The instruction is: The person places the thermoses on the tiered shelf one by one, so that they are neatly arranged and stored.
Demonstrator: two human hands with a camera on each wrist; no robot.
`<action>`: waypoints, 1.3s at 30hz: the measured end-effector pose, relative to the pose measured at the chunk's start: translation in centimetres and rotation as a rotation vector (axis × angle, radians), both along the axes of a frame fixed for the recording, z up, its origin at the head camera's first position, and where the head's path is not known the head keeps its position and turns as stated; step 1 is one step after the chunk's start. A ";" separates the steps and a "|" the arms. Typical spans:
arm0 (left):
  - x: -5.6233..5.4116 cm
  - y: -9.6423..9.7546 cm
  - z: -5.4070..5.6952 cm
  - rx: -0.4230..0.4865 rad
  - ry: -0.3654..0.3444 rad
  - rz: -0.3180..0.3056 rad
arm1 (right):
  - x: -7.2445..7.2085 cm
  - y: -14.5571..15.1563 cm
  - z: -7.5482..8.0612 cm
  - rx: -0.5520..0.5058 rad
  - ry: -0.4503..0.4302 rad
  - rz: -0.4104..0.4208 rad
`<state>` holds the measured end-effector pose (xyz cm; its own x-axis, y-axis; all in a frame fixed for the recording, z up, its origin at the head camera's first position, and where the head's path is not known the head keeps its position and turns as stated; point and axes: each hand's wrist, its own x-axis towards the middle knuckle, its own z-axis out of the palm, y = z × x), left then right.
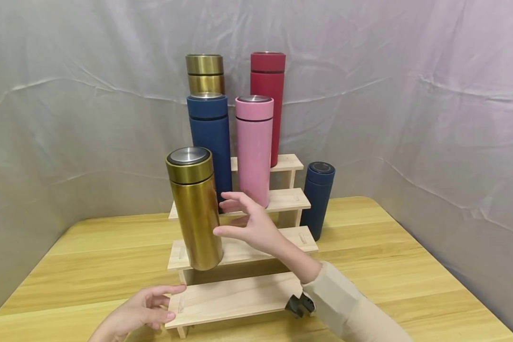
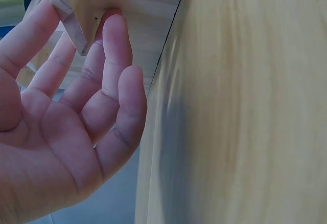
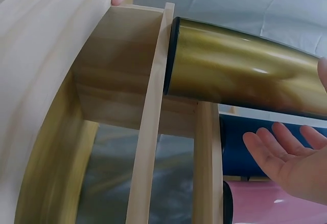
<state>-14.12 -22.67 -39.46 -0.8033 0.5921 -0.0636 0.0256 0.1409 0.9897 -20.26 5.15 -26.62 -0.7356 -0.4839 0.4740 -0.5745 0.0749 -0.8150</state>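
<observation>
A gold thermos bottle (image 1: 195,218) with a steel-topped lid stands on the second step from the bottom of a wooden stepped stand (image 1: 239,297), near its left end. My right hand (image 1: 256,225) is just right of this bottle, fingers spread and thumb tip at its side. In the right wrist view the bottle's base (image 3: 173,55) sits on the step, and the palm faces it without wrapping round it. Down at the lowest step's left end, my left hand (image 1: 141,308) grips the board, index finger and thumb at its corners. The left wrist view shows more fingers curled beneath the board (image 2: 76,14).
Behind, a blue bottle (image 1: 209,142) and a pink bottle (image 1: 254,152) share the third step. Another gold bottle (image 1: 206,78) and a red bottle (image 1: 268,85) rise at the top. A dark blue bottle (image 1: 318,204) stands on the table (image 1: 367,266), right of the stand.
</observation>
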 end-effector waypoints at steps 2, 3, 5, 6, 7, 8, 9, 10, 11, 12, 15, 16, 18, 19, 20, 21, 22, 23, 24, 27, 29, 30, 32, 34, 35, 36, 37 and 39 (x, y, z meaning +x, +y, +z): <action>0.0 0.0 0.0 -0.001 0.000 0.001 | 0.1 0.4 -0.1 0.007 0.013 0.001; 0.0 0.0 0.0 -0.002 -0.001 0.001 | 0.1 0.6 -0.1 0.011 0.019 -0.001; 0.1 0.0 0.0 -0.005 -0.002 0.004 | 0.2 0.9 -0.2 0.013 0.021 -0.004; 0.1 0.0 0.0 -0.005 -0.003 0.004 | 0.2 1.1 -0.2 0.013 0.023 -0.006; 0.1 0.0 0.0 -0.005 -0.003 0.004 | 0.3 1.3 -0.3 0.013 0.024 -0.008; 0.1 0.0 0.0 -0.004 -0.003 0.004 | 0.3 1.5 -0.3 0.009 0.025 -0.010; 0.1 0.0 0.0 -0.002 -0.003 0.003 | 0.4 1.7 -0.4 0.007 0.025 -0.012; 0.1 0.0 0.0 0.000 -0.003 0.003 | 0.4 1.9 -0.4 0.006 0.025 -0.016; 0.1 0.0 0.0 0.002 -0.003 0.002 | 0.5 2.2 -0.5 0.008 0.026 -0.022; 0.1 0.0 0.0 0.002 -0.002 0.001 | 0.5 2.4 -0.5 0.009 0.028 -0.028; 0.1 0.0 0.1 0.000 -0.001 0.002 | 0.6 3.1 -0.6 0.015 0.022 -0.051; 0.1 0.0 0.1 0.000 -0.001 0.003 | 0.6 3.3 -0.6 0.015 0.021 -0.053; 0.1 0.0 0.1 0.000 -0.001 0.003 | 0.7 3.8 -0.7 0.012 0.017 -0.059; 0.1 0.0 0.1 0.001 -0.001 0.003 | 0.7 4.0 -0.7 0.010 0.011 -0.063; 0.1 0.0 0.1 0.003 -0.001 0.003 | 0.7 4.2 -0.8 0.007 0.007 -0.065; 0.1 0.0 0.1 0.004 -0.002 0.003 | 0.7 4.4 -0.8 0.004 0.006 -0.067; 0.1 0.0 0.1 0.006 -0.002 0.002 | 0.8 4.6 -0.9 0.003 0.005 -0.072; 0.1 0.0 0.1 0.006 -0.001 0.003 | 0.8 4.9 -0.9 0.003 0.004 -0.080; 0.2 0.0 0.1 0.004 0.000 0.004 | 0.9 5.1 -1.0 0.002 0.004 -0.087; 0.2 0.0 0.1 -0.002 0.004 0.008 | 0.9 5.7 -1.2 -0.003 0.029 -0.099; 0.2 0.0 0.2 -0.007 0.006 0.012 | 0.8 6.2 -1.4 -0.008 0.049 -0.108; 0.2 0.0 0.2 -0.009 0.007 0.012 | 0.8 6.4 -1.5 -0.011 0.059 -0.113; 0.2 0.1 0.2 -0.009 0.005 0.012 | 0.7 6.9 -1.7 -0.017 0.075 -0.124; 0.3 0.1 0.3 -0.008 0.002 0.012 | 0.7 7.5 -1.7 -0.022 0.078 -0.138; 0.2 0.1 0.3 -0.008 0.001 0.012 | 0.7 7.7 -1.8 -0.024 0.077 -0.147; 0.3 0.1 0.3 -0.002 0.001 0.010 | 0.7 8.0 -1.8 -0.024 0.078 -0.156; 0.3 0.1 0.3 -0.003 -0.002 0.011 | 0.6 8.3 -1.9 -0.025 0.078 -0.165; 0.3 0.1 0.3 -0.006 -0.005 0.016 | 0.5 8.8 -2.1 -0.030 0.078 -0.176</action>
<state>-13.82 -22.61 -39.17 -0.8123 0.5789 -0.0709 0.0183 0.1468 0.9890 -19.75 13.98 -28.72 -0.7681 -0.3357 0.5453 -0.6162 0.1562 -0.7719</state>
